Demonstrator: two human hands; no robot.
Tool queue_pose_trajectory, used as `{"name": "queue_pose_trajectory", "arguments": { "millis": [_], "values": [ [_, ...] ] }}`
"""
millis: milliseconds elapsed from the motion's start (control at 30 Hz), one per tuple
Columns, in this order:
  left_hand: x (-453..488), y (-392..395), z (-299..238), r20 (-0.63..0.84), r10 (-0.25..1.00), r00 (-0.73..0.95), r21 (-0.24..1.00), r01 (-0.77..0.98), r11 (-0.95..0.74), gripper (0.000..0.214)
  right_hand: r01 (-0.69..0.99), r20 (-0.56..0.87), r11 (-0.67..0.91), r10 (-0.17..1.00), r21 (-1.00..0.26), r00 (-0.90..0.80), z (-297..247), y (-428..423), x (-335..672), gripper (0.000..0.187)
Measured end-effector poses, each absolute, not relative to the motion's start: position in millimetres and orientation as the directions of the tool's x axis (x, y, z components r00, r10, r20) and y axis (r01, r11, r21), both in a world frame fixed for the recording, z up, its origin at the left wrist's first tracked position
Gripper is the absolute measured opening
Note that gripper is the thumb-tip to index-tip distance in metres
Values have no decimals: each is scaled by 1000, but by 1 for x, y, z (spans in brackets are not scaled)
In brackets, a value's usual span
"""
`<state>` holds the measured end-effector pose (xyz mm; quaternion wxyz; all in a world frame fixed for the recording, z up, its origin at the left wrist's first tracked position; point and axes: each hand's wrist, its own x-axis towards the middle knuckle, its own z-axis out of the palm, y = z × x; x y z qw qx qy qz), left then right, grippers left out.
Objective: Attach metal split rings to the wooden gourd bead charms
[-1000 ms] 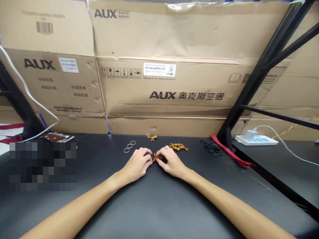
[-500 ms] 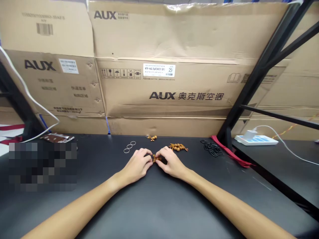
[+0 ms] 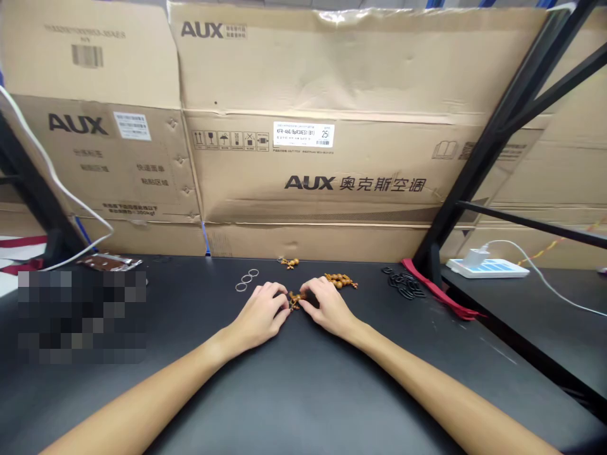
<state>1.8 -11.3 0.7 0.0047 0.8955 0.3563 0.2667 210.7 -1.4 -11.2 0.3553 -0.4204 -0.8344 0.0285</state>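
Note:
Both my hands are at the middle of the black table (image 3: 303, 373), fingertips meeting on a small amber wooden bead piece (image 3: 294, 301). My left hand (image 3: 260, 313) pinches its left side, and my right hand (image 3: 327, 309) holds its right side. Just beyond my right hand lies a strand of amber wooden beads (image 3: 341, 281). A smaller amber bead cluster (image 3: 289, 263) sits near the table's far edge. Several thin metal rings (image 3: 246, 279) lie beyond my left hand.
A pile of black plastic rings (image 3: 403, 285) and a red strap (image 3: 436, 291) lie to the right. Large AUX cardboard boxes (image 3: 303, 170) stand along the far edge. Black shelf posts, a white power strip (image 3: 487, 268) and a foil packet (image 3: 109, 261) surround the table.
My right hand has drawn slightly rightward, showing more of the small bead piece between my fingers. The other objects on the table have not moved.

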Motion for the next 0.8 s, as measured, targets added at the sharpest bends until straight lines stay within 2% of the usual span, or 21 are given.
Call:
{"name": "queue_pose_trajectory", "arguments": {
  "millis": [100, 200, 300, 333, 500, 800],
  "values": [
    [3, -14, 3, 475, 655, 588, 180, 663, -726, 9, 701, 585, 651, 701, -291, -408, -11, -3, 210, 8],
    [3, -15, 3, 430, 642, 635, 137, 657, -742, 20, 683, 525, 677, 700, -274, -483, -11, -6, 209, 22],
    [2, -13, 1, 402, 646, 649, 130, 658, -742, 20, 662, 478, 706, 686, -253, -549, -13, -6, 208, 14],
    [1, -12, 1, 404, 658, 636, 135, 670, -730, 23, 670, 474, 700, 691, -248, -546, -14, -6, 208, 14],
    [-5, -4, -4, 353, 729, 586, 166, 728, -665, 43, 735, 400, 617, 771, -282, -495, -17, -2, 212, 40],
    [-6, -3, -8, 360, 722, 591, 151, 727, -670, 44, 736, 375, 605, 786, -305, -491, -20, 0, 213, 46]
  ]
}}
